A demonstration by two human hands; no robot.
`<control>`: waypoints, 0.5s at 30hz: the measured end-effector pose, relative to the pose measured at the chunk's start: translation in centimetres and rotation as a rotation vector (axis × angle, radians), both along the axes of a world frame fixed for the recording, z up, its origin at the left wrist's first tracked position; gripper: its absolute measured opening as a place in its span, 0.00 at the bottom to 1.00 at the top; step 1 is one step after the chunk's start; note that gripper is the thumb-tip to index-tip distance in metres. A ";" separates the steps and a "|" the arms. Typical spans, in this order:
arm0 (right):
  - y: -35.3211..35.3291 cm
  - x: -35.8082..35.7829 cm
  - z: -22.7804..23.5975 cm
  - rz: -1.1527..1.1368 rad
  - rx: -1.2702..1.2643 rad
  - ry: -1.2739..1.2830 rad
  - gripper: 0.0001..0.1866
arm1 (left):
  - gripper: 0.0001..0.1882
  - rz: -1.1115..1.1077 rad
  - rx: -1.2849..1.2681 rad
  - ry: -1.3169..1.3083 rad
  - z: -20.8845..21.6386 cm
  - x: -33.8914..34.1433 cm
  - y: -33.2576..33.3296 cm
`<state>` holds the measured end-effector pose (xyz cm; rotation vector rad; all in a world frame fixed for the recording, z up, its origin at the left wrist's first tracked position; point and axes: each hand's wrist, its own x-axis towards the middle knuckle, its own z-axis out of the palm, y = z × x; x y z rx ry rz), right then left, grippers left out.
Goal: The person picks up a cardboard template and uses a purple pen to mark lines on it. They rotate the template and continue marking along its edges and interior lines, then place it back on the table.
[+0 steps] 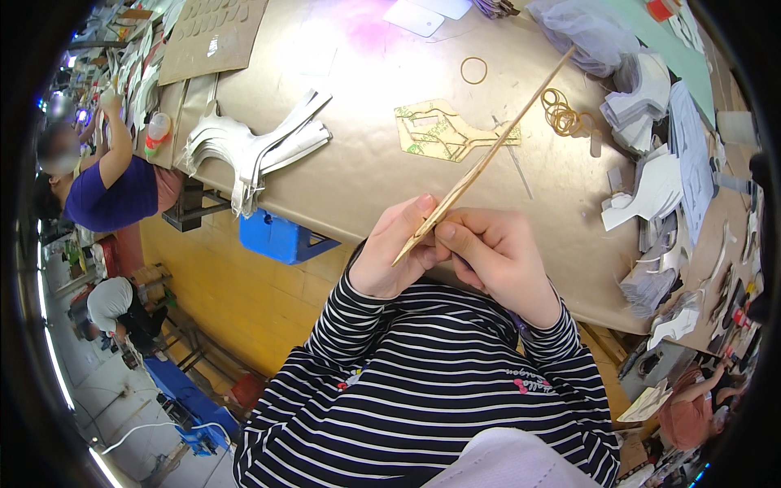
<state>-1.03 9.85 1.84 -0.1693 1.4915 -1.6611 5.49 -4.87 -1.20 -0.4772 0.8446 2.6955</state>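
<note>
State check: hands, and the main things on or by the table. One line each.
left hand: closed on the strip
right hand: closed on the strip
tan strip: held, slanting
cutout pattern: lying flat
single rubber band: lying loose
plastic bag: crumpled
white pieces: stacked, fanned, overhanging table
blue stool: partly hidden

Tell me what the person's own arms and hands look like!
The left hand and right hand are bare, with no gloves. The left sleeve and right sleeve are long, black with thin white stripes, and reach down to about the wrists.
</note>
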 end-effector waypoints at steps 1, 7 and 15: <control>-0.1 0.2 -0.1 -0.022 0.009 0.017 0.13 | 0.19 0.005 -0.006 0.027 0.0 0.0 0.1; -0.6 1.1 -0.9 -0.164 0.010 0.191 0.11 | 0.19 -0.006 -0.097 -0.009 -0.5 -0.1 0.0; -1.9 2.5 -2.2 -0.335 0.151 0.608 0.06 | 0.18 0.022 -0.203 -0.045 -0.9 -0.2 -0.1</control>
